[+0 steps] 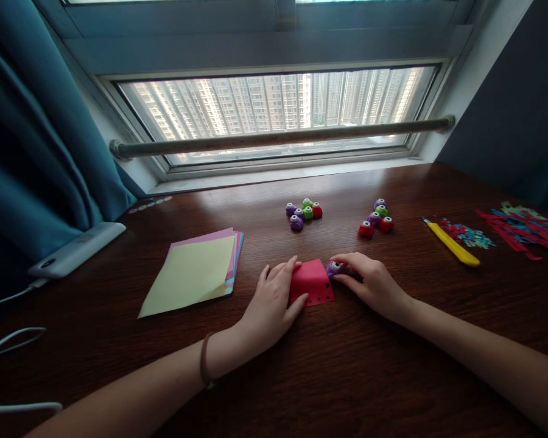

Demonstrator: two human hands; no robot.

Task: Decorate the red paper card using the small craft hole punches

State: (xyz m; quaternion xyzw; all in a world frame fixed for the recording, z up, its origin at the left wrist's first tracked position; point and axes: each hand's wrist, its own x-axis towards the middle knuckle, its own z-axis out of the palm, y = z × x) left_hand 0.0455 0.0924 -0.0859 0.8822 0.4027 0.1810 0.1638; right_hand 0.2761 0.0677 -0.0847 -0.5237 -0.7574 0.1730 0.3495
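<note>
A piece of red paper (311, 281) lies in front of me, with a row of small punched holes along its near edge and one near its right edge. My left hand (274, 296) holds the paper at its left side, fingers on the far edge and thumb at the near edge. At the paper's right edge sits a small purple craft punch (333, 269) with a white and dark round top. My right hand (369, 281) grips this punch between thumb and fingers. Whether the paper is inside the punch's slot, I cannot tell.
A stack of coloured paper (192, 271) lies left. Several more craft punches (301, 213) stand behind, with another group (377, 218) to their right. A yellow utility knife (454, 244), punched confetti (468, 233) and paper strips (525, 228) lie right. A white device (77, 249) has a cable.
</note>
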